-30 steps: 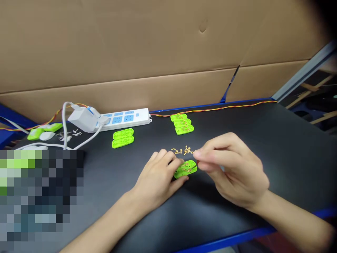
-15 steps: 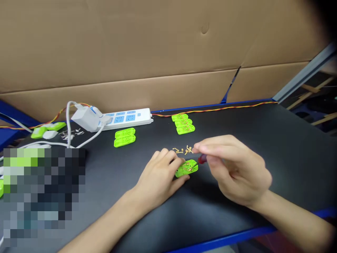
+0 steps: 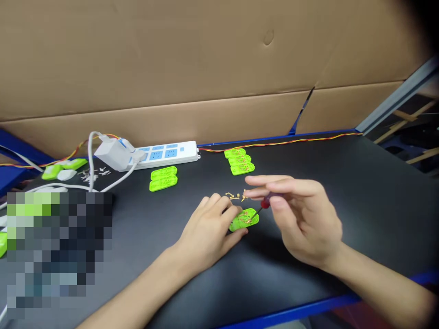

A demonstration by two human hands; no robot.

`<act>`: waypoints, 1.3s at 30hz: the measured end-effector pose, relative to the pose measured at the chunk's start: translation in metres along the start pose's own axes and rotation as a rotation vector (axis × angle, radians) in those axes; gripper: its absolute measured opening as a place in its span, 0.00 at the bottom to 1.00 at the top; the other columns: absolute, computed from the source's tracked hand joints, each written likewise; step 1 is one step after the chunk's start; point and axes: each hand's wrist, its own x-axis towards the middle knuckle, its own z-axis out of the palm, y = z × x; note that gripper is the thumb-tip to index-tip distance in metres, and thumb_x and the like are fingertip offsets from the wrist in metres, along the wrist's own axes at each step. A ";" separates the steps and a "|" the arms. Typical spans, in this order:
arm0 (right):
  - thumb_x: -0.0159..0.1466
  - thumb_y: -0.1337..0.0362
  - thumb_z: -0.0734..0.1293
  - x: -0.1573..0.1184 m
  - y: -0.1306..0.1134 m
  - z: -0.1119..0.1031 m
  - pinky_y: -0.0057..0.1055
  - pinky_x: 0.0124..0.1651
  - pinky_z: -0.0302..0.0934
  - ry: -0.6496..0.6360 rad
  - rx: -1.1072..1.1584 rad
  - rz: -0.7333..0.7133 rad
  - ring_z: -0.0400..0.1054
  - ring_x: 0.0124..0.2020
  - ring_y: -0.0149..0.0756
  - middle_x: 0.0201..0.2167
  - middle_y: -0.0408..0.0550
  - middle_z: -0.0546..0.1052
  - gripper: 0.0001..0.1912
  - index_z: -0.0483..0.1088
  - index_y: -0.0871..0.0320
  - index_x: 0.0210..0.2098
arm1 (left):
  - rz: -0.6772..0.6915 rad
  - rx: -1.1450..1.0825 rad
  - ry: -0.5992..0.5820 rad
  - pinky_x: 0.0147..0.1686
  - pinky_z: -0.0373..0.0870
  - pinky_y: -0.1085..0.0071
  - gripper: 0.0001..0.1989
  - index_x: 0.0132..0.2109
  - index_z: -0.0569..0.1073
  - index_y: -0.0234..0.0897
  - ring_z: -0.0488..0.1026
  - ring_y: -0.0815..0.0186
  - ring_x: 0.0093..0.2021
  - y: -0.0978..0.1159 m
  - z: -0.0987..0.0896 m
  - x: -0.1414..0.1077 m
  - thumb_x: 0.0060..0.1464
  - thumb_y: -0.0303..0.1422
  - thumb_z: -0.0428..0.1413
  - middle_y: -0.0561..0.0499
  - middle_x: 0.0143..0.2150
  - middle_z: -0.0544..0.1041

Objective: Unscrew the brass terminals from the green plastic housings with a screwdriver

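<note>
My left hand (image 3: 211, 227) is closed on a bright green plastic shell (image 3: 254, 216), pinning it to the black table between thumb and fingers. Copper-coloured metal pieces lie inside this shell. In my right hand (image 3: 305, 219) is a screwdriver (image 3: 265, 203) with a red and purple handle, held between thumb and fingers. Its thin shaft slants down to the left, and the tip meets the inside of the shell. The far end of the handle is hidden by my fingers. Small brass parts (image 3: 234, 197) lie just behind the shell.
Several green shells with metal pieces (image 3: 242, 161) stand in a row at the back; two more green shells (image 3: 163, 178) lie left of them. A white power strip (image 3: 171, 154) with plugs and cables is behind. Small white parts (image 3: 89, 175) lie at left. Cardboard (image 3: 206, 59) walls the back.
The fingers of my right hand have spread and shifted around the screwdriver handle, showing more of it. My left hand and the green shell keep their place.
</note>
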 end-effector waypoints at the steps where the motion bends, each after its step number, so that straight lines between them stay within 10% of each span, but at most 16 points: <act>1: 0.65 0.77 0.60 0.000 0.000 -0.001 0.41 0.47 0.76 -0.006 0.027 0.005 0.76 0.48 0.38 0.52 0.52 0.76 0.21 0.64 0.52 0.54 | 0.001 0.000 -0.003 0.40 0.63 0.61 0.13 0.48 0.72 0.37 0.65 0.58 0.42 0.000 0.000 0.000 0.61 0.39 0.55 0.47 0.43 0.72; 8: 0.56 0.76 0.72 0.010 -0.001 -0.004 0.30 0.35 0.74 0.026 -0.133 -0.212 0.75 0.34 0.32 0.35 0.46 0.76 0.16 0.73 0.55 0.41 | 0.000 0.002 0.001 0.38 0.62 0.62 0.11 0.45 0.72 0.37 0.64 0.58 0.40 0.000 -0.001 0.001 0.62 0.39 0.54 0.48 0.40 0.71; 14: 0.62 0.78 0.63 0.003 -0.003 -0.004 0.36 0.45 0.75 -0.020 -0.089 -0.076 0.76 0.46 0.36 0.45 0.48 0.80 0.25 0.65 0.53 0.57 | 0.003 -0.009 0.000 0.39 0.63 0.62 0.13 0.48 0.72 0.37 0.64 0.59 0.41 0.000 0.000 0.000 0.61 0.39 0.55 0.48 0.42 0.72; 20: 0.60 0.72 0.69 0.011 -0.005 -0.006 0.30 0.38 0.74 -0.029 -0.205 -0.203 0.74 0.38 0.33 0.37 0.49 0.77 0.14 0.72 0.55 0.45 | 0.007 -0.001 0.027 0.39 0.62 0.62 0.12 0.47 0.72 0.37 0.64 0.59 0.41 -0.001 0.001 0.000 0.62 0.40 0.54 0.47 0.41 0.72; 39: 0.64 0.78 0.59 0.004 0.003 -0.007 0.36 0.39 0.77 0.060 0.022 -0.103 0.78 0.42 0.36 0.48 0.50 0.78 0.22 0.67 0.52 0.53 | 0.000 -0.003 -0.029 0.40 0.63 0.61 0.14 0.50 0.73 0.38 0.65 0.58 0.42 0.001 -0.002 0.001 0.60 0.39 0.56 0.47 0.43 0.73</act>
